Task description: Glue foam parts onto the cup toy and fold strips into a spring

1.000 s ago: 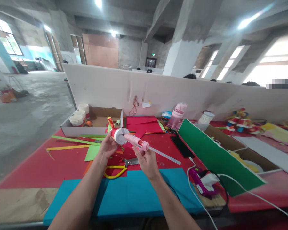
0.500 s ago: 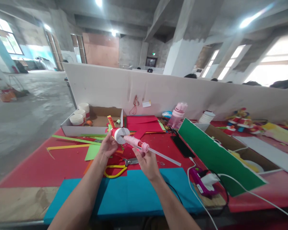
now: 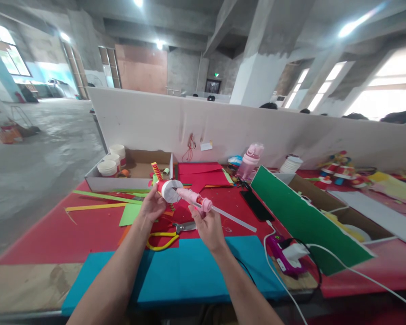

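My left hand (image 3: pixel 153 205) is closed around a small paper cup (image 3: pixel 171 191), tilted so its white round end faces right. A yellow and red folded paper strip (image 3: pixel 156 170) sticks up from the cup, with a bit of green beside it. My right hand (image 3: pixel 208 225) grips a pink glue gun (image 3: pixel 191 197), its nozzle at the cup's white end; whether it touches is unclear. A long translucent glue stick (image 3: pixel 235 219) juts out from the gun's back. Below the hands lie yellow-handled scissors (image 3: pixel 164 240) on the red table covering.
Blue sheets (image 3: pixel 176 275) lie at the front edge. A box (image 3: pixel 111 184) with white cups stands back left. On the right are a phone (image 3: pixel 256 206), a purple power strip (image 3: pixel 286 257) with cables and a green-sided box (image 3: pixel 304 216). A pink bottle (image 3: pixel 251 161) stands behind.
The glue gun in my right hand has shifted slightly right, away from the cup's middle. My left hand and the cup have hardly moved.
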Demonstrator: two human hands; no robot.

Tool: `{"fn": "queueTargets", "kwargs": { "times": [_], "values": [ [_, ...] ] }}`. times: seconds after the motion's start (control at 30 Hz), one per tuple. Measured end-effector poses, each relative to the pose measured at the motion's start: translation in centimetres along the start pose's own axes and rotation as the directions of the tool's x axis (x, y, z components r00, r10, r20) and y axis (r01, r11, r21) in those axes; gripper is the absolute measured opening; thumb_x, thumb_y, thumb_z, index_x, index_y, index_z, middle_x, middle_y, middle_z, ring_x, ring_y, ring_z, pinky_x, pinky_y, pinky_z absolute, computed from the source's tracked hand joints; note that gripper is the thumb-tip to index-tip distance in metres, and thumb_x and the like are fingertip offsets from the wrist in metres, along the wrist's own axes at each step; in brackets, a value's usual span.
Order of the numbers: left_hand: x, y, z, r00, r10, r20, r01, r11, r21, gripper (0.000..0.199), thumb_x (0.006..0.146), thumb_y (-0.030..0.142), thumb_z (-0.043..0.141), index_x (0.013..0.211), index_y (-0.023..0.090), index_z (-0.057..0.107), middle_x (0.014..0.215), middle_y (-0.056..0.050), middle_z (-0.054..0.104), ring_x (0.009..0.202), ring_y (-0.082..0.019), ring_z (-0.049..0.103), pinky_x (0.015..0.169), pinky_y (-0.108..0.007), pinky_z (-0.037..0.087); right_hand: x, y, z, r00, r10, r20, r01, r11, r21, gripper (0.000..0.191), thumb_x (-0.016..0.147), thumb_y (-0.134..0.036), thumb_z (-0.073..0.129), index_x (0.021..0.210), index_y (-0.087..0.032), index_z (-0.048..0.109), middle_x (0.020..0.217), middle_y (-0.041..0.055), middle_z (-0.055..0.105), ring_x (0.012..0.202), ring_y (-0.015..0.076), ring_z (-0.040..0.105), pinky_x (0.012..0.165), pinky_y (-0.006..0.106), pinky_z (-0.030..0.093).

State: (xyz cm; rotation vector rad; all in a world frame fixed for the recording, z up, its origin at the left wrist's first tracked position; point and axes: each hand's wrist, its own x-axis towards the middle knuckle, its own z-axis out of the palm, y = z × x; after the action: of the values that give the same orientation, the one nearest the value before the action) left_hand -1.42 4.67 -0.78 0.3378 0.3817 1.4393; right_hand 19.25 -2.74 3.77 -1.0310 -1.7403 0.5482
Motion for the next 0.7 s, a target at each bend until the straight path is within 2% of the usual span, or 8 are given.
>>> {"fn": "queueTargets", "kwargs": {
  "times": [0.13, 0.23, 0.33, 0.43, 0.5, 0.57, 0.63, 0.7],
  "values": [
    [0.0, 0.1, 0.1, 1.0, 0.018, -0.005, -0.018, 1.0, 0.007, 0.02, 0.085, 0.031, 0.061, 0.073, 0.017, 0.069, 0.067, -0.004, 0.071, 0.072, -0.017, 0.069, 0.077, -0.03, 0.056, 0.3, -0.2, -0.1, 1.0, 0.008, 0.022, -0.009, 0.998, 0.057, 0.036, 0.088, -0.047, 0.051, 0.079, -0.015, 0.066, 0.061, 0.0046, 0.061, 0.057, 0.0169, 0.058, 0.057, 0.026, 0.045],
    [-0.1, 0.1, 0.3, 1.0, 0.016, 0.009, -0.016, 1.0, 0.011, 0.02, 0.083, 0.034, 0.063, 0.085, 0.016, 0.071, 0.081, -0.006, 0.074, 0.084, -0.021, 0.07, 0.084, -0.033, 0.054, 0.2, 0.0, -0.1, 0.99, 0.12, 0.071, -0.132, 0.968, 0.213, 0.043, 0.086, -0.052, 0.052, 0.067, -0.016, 0.062, 0.046, -0.0007, 0.051, 0.044, 0.0128, 0.051, 0.047, 0.023, 0.041],
    [-0.2, 0.0, 0.6, 0.999, 0.042, 0.0, -0.042, 0.999, 0.001, 0.027, 0.083, 0.038, 0.062, 0.098, 0.017, 0.07, 0.096, -0.008, 0.074, 0.096, -0.023, 0.067, 0.09, -0.036, 0.052, 0.1, 0.8, -0.5, 0.943, 0.297, 0.152, -0.333, 0.836, 0.436, 0.048, 0.084, -0.058, 0.051, 0.065, -0.015, 0.06, 0.038, -0.0051, 0.042, 0.034, 0.0089, 0.041, 0.038, 0.021, 0.034],
    [-0.3, -0.1, 1.0, 0.997, 0.071, 0.002, -0.071, 0.997, -0.022, 0.028, 0.084, 0.04, 0.059, 0.101, 0.019, 0.068, 0.101, -0.007, 0.073, 0.103, -0.024, 0.065, 0.094, -0.038, 0.049, 0.2, 2.3, -1.5, 0.898, 0.391, 0.202, -0.435, 0.722, 0.537, 0.045, 0.078, -0.057, 0.06, 0.068, -0.013, 0.063, 0.037, -0.0062, 0.041, 0.033, 0.008, 0.04, 0.036, 0.02, 0.032],
    [-0.5, 0.0, 1.1, 0.997, 0.075, 0.018, -0.075, 0.997, -0.026, 0.029, 0.085, 0.041, 0.058, 0.102, 0.02, 0.068, 0.102, -0.006, 0.073, 0.106, -0.024, 0.064, 0.096, -0.039, 0.048, 0.5, 4.0, -2.7, 0.883, 0.441, 0.16, -0.45, 0.701, 0.553, 0.04, 0.073, -0.053, 0.068, 0.069, -0.013, 0.065, 0.043, -0.0036, 0.05, 0.037, 0.008, 0.043, 0.039, 0.021, 0.037],
    [-0.5, 0.0, 1.2, 0.997, 0.075, 0.018, -0.074, 0.997, -0.027, 0.029, 0.085, 0.041, 0.057, 0.102, 0.02, 0.068, 0.1, -0.006, 0.073, 0.107, -0.025, 0.063, 0.096, -0.04, 0.048, 1.0, 6.1, -4.0, 0.861, 0.496, 0.116, -0.473, 0.695, 0.542, 0.038, 0.068, -0.049, 0.072, 0.079, -0.012, 0.067, 0.059, 0.0018, 0.063, 0.043, 0.0084, 0.05, 0.044, 0.022, 0.042],
    [-0.5, 0.0, 1.1, 0.997, 0.073, -0.006, -0.073, 0.997, -0.032, 0.026, 0.085, 0.039, 0.058, 0.098, 0.02, 0.069, 0.098, -0.005, 0.073, 0.105, -0.024, 0.064, 0.094, -0.039, 0.049, 1.5, 8.5, -5.3, 0.816, 0.576, 0.044, -0.53, 0.716, 0.454, 0.042, 0.065, -0.048, 0.074, 0.082, -0.011, 0.068, 0.061, 0.0038, 0.065, 0.042, 0.0086, 0.049, 0.04, 0.02, 0.038],
    [-0.4, 0.1, 1.0, 0.998, 0.064, -0.028, -0.065, 0.997, -0.037, 0.023, 0.085, 0.038, 0.059, 0.095, 0.02, 0.069, 0.096, -0.005, 0.074, 0.102, -0.023, 0.065, 0.09, -0.036, 0.051, 1.9, 10.9, -6.4, 0.786, 0.617, -0.043, -0.579, 0.759, 0.296, 0.04, 0.064, -0.047, 0.074, 0.076, -0.009, 0.068, 0.059, 0.0047, 0.064, 0.046, 0.0106, 0.053, 0.041, 0.02, 0.038]
  ]
}}
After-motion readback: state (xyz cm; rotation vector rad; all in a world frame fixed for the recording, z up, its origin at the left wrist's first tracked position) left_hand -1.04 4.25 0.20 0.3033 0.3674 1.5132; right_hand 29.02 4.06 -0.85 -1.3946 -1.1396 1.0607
